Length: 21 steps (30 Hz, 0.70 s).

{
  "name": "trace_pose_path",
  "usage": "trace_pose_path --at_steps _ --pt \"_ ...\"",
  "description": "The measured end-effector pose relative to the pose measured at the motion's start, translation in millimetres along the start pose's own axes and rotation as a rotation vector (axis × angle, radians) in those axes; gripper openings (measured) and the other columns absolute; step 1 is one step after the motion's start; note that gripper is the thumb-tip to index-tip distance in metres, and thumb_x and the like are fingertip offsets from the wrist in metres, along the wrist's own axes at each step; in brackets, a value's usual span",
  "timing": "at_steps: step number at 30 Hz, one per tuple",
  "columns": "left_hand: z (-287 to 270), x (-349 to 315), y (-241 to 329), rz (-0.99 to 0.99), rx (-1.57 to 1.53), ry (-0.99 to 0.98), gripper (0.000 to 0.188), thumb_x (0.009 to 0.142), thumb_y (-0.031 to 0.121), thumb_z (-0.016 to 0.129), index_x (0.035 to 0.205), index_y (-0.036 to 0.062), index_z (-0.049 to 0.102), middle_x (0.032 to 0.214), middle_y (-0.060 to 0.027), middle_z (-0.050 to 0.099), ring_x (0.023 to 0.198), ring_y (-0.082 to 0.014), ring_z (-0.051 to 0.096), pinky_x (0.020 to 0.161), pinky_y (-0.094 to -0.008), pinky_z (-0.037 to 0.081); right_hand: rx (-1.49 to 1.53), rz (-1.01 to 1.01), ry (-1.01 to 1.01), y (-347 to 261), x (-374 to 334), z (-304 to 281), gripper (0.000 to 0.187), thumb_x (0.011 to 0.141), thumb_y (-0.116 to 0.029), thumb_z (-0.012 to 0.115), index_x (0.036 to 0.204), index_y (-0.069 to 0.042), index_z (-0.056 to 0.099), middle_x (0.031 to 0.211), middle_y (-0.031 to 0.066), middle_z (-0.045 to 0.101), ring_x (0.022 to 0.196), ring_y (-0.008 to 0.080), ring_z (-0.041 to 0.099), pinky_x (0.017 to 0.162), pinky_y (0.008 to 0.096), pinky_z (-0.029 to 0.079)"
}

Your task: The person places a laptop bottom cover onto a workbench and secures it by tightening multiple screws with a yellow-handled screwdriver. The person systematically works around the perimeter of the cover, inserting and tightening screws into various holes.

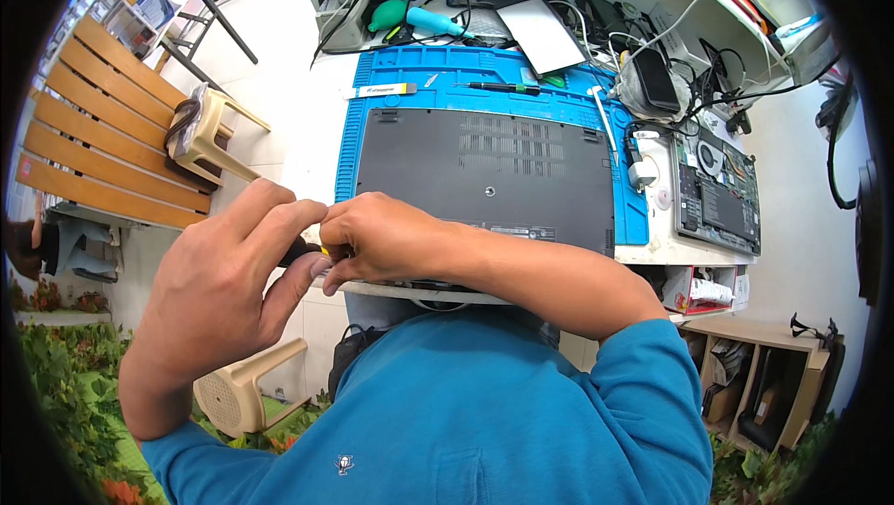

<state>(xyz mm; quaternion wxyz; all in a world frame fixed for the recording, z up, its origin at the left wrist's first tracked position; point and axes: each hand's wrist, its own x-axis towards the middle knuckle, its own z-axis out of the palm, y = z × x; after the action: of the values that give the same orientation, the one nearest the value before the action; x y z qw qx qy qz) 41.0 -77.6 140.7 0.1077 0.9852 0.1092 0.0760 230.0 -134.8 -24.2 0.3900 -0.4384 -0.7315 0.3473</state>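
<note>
My left hand [228, 267] and my right hand [386, 239] meet over the front left corner of the desk. Both have their fingers closed around a small black-and-yellow object [298, 252], mostly hidden by the fingers, so its kind is unclear. Just beyond, a dark grey laptop [419, 165] lies bottom side up on a blue work mat [350, 132]. My right forearm crosses over its front edge. Past the laptop, a slim black-and-green pen-like tool [503, 88] rests on the mat, with a white-and-yellow strip [384, 90] to its left.
An opened laptop with bare inner parts [717, 184] sits at the right. A phone [657, 81], cables and a white charger [642, 172] crowd the right rear. A green blower [386, 14] stands at the back. Left of the desk are a slatted bench [112, 123] and plastic stools [231, 398].
</note>
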Motion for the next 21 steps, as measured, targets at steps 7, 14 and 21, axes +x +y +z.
trace_pose_path --at_steps 7,14,21 --pt "0 2 0 0.032 -0.019 0.007 0.034 0.094 0.009 0.082 0.125 0.0028 0.071 0.107 -0.0157 0.070 0.080 -0.0348 0.071 0.070 -0.0435 0.056 -0.033 0.090 -0.088 -7 3 -3 0.028 0.081 -0.020 0.098 0.088 -0.001 0.078 0.094 0.0145 0.075 0.084 0.0372 0.073 0.075 0.0472 0.057" --pt "2 0 -1 -0.022 -0.032 0.011 0.029 0.095 0.010 0.081 0.123 0.0067 0.075 0.101 -0.0104 0.070 0.079 -0.0315 0.070 0.067 -0.0429 0.055 0.018 0.042 -0.090 1 2 -2 0.026 0.082 -0.017 0.096 0.086 -0.001 0.077 0.093 0.0136 0.074 0.083 0.0364 0.073 0.075 0.0465 0.056" --pt "2 -1 -2 -0.017 -0.039 0.010 0.029 0.096 0.011 0.080 0.124 0.0073 0.076 0.098 -0.0089 0.069 0.077 -0.0303 0.069 0.066 -0.0424 0.054 0.066 0.024 -0.122 -1 0 -7 0.020 0.086 -0.014 0.093 0.090 -0.001 0.079 0.097 0.0130 0.075 0.086 0.0351 0.074 0.077 0.0449 0.057"
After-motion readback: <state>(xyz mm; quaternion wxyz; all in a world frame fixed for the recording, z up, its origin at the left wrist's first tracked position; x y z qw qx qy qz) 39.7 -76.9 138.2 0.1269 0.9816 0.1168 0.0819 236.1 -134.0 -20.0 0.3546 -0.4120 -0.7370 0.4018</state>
